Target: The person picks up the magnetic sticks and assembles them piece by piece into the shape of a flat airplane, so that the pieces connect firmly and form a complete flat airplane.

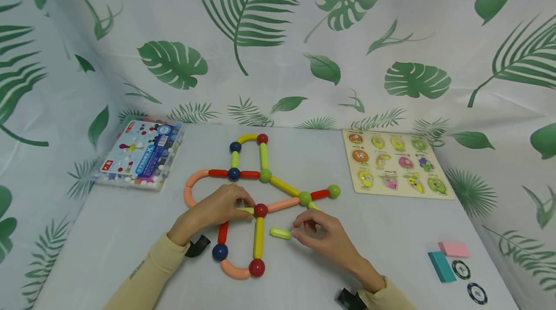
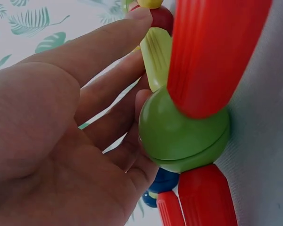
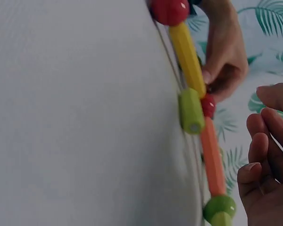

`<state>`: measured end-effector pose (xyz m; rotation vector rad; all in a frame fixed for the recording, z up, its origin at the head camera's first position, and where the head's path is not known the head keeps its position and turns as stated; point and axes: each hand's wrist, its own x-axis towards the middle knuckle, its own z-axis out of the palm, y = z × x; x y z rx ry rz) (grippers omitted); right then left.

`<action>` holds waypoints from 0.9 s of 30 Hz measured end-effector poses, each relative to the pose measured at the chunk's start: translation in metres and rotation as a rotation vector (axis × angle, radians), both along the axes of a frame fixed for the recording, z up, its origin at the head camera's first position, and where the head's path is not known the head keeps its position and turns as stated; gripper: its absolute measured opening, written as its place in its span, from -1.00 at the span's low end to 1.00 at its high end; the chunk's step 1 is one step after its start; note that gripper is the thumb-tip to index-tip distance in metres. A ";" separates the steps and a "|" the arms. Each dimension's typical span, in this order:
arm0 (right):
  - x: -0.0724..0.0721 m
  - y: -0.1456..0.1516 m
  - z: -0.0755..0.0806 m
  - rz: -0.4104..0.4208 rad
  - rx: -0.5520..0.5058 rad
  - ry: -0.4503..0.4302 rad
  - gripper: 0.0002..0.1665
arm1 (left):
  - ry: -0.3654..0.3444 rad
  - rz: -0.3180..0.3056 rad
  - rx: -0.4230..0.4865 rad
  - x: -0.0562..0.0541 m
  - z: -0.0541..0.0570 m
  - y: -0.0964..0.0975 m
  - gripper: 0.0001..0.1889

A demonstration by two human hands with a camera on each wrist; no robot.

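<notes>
My left hand [image 1: 221,205] pinches a short yellow-green magnetic rod [image 2: 156,56] where it meets a red ball [image 1: 260,210]. The left wrist view shows the rod's other end at a green ball [image 2: 184,129], which the hand covers in the head view. From the red ball run a long yellow rod [image 1: 258,238] and a salmon rod [image 1: 283,204]. Beside them lies a loose short green rod [image 1: 280,233]. My right hand [image 1: 323,235] is by its right end, fingers loosely bent; the right wrist view shows a gap between them and the rod [image 3: 191,111].
The flat figure of rods and balls spreads further, with a blue ball [image 1: 220,252] at front left. A box of magnetic pieces [image 1: 139,153] is at back left, a fruit puzzle board [image 1: 397,165] at back right. Blocks [image 1: 442,266] and round chips [image 1: 477,293] lie at front right.
</notes>
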<state>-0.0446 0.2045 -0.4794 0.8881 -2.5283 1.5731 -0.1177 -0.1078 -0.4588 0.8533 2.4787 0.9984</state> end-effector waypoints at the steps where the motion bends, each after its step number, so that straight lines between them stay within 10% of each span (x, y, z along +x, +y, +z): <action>1: 0.000 -0.003 -0.001 0.009 0.013 -0.003 -0.77 | 0.003 -0.005 -0.001 0.000 -0.001 0.000 -0.75; 20: 0.000 -0.026 -0.018 -0.041 0.312 -0.026 -0.70 | -0.038 0.003 -0.035 -0.003 -0.004 -0.003 -0.76; 27: -0.004 -0.008 0.005 -0.167 0.163 0.024 -0.72 | -0.044 0.006 -0.034 -0.003 -0.003 -0.004 -0.75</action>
